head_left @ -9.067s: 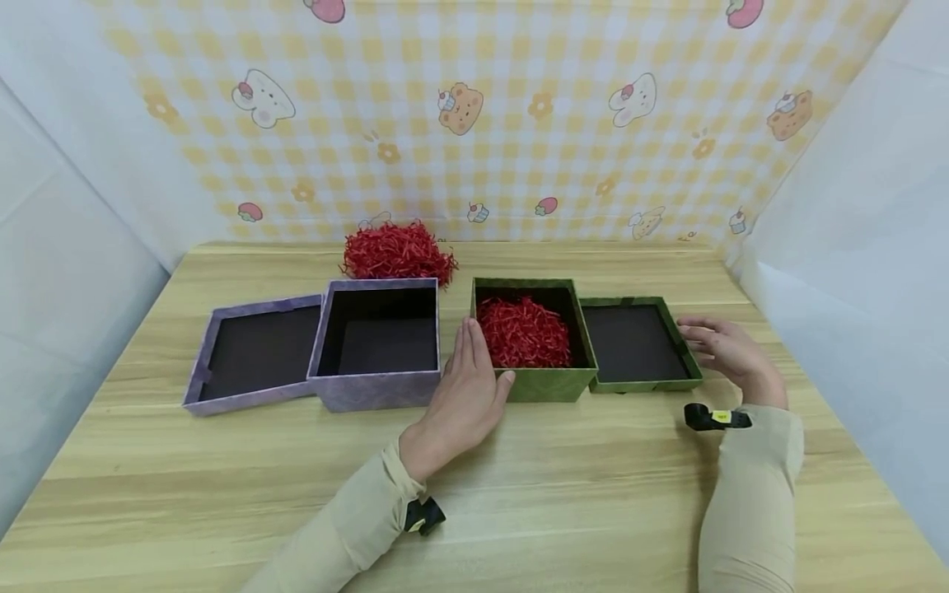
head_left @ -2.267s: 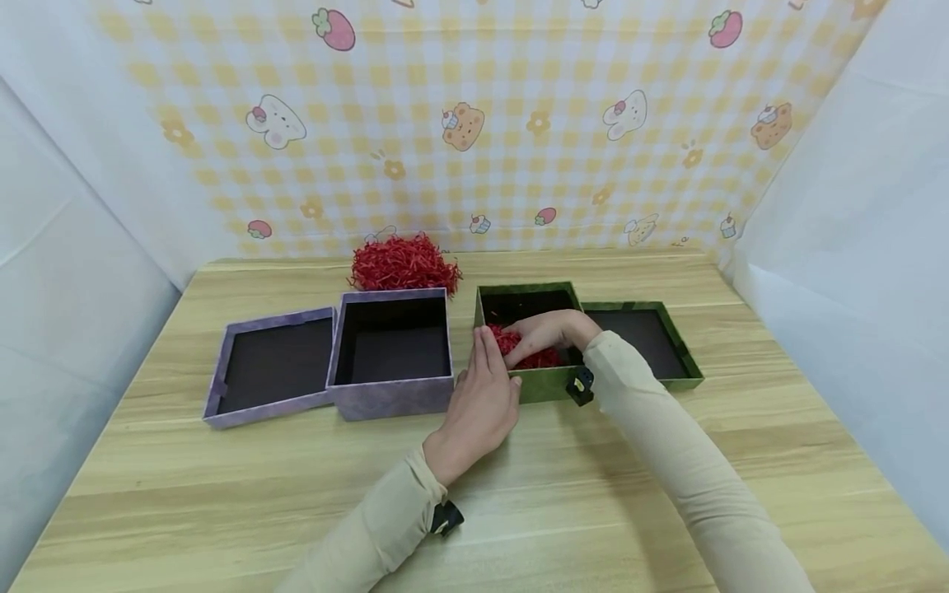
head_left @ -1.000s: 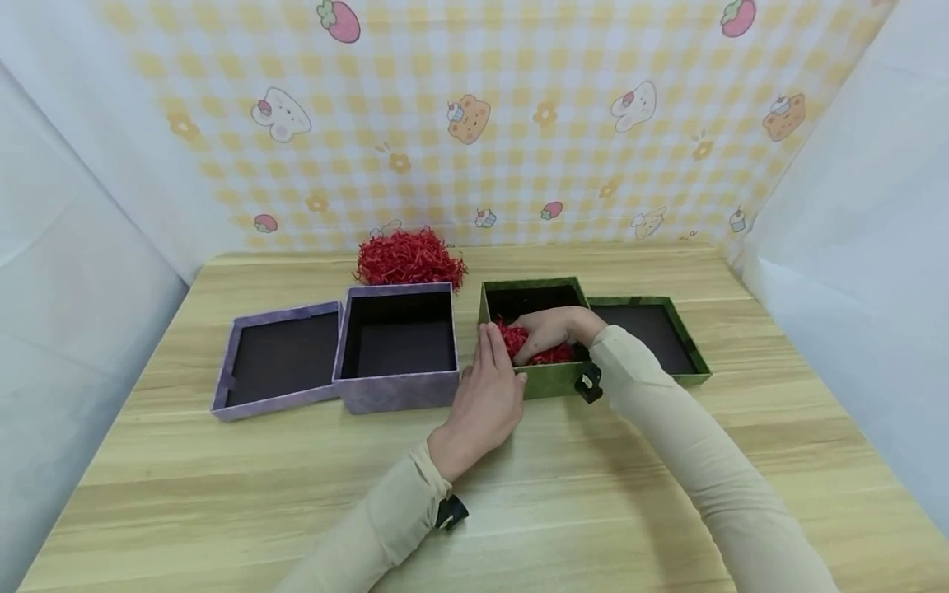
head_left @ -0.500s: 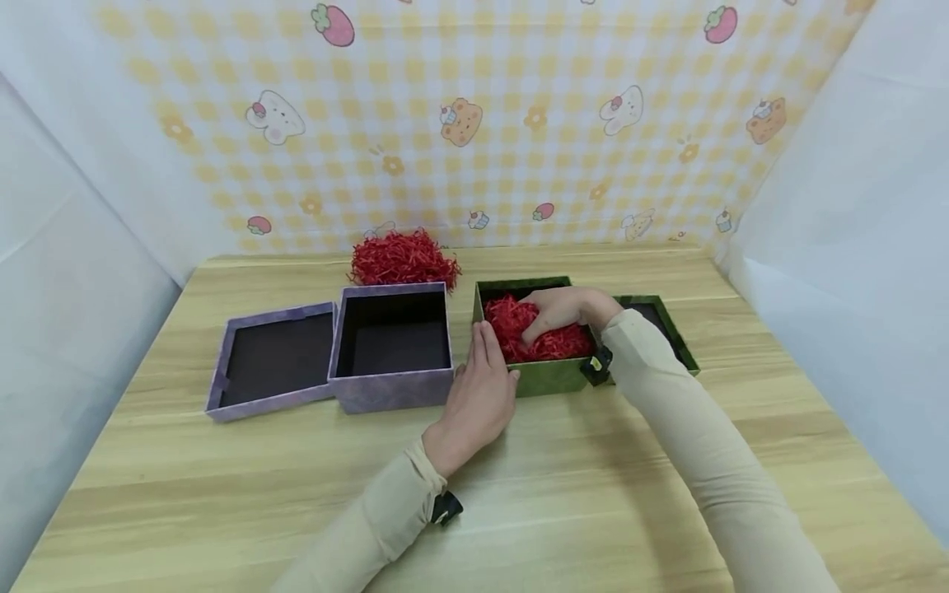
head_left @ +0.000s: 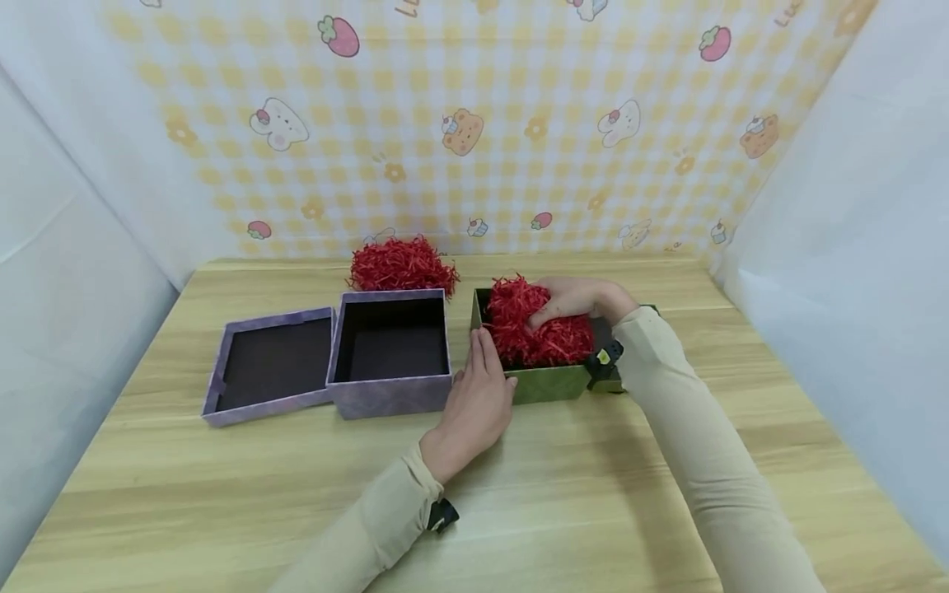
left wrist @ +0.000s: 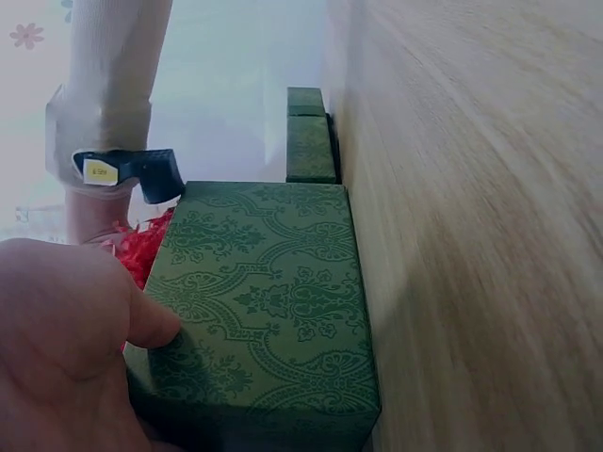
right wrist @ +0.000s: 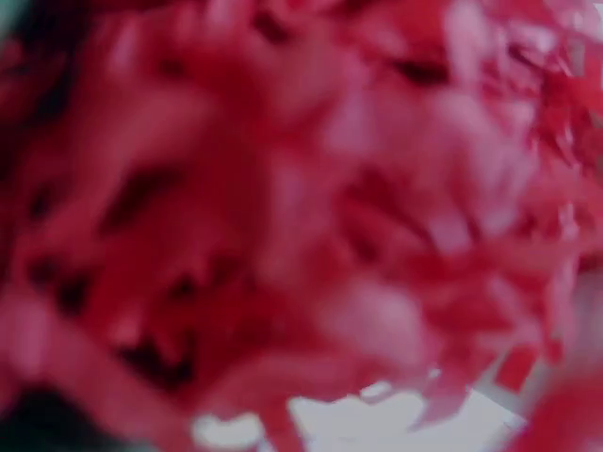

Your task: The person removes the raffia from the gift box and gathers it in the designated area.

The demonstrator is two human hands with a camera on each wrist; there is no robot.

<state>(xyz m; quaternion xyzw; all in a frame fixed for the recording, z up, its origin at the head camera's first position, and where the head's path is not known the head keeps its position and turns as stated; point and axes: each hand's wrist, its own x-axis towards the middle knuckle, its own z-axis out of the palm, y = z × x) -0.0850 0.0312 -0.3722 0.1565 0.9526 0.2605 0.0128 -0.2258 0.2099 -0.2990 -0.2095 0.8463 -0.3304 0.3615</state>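
Note:
My right hand (head_left: 567, 298) grips a large clump of red shredded paper (head_left: 530, 325), raised to the top of the green box (head_left: 549, 385) and bulging above its rim. The clump fills the right wrist view, blurred, and hides most of those fingers. Against the near left corner of the green box rests my left hand (head_left: 474, 403), its fingers straight along the side wall and the thumb (left wrist: 155, 325) on the patterned front face. A green lid (head_left: 606, 384) lies right of the box, mostly behind the right wrist and sleeve.
To the left stands an open purple box (head_left: 389, 398) with a dark inside. Its purple lid (head_left: 278, 407) lies beside it, inner side up. Behind the purple box sits another heap of red shredded paper (head_left: 403, 265). A checked cloth (head_left: 504, 165) hangs behind the wooden table (head_left: 222, 494).
My right hand went from the green lid into the green box, then rose with the red shredded paper, shifting slightly right. My left hand has stayed at the box corner.

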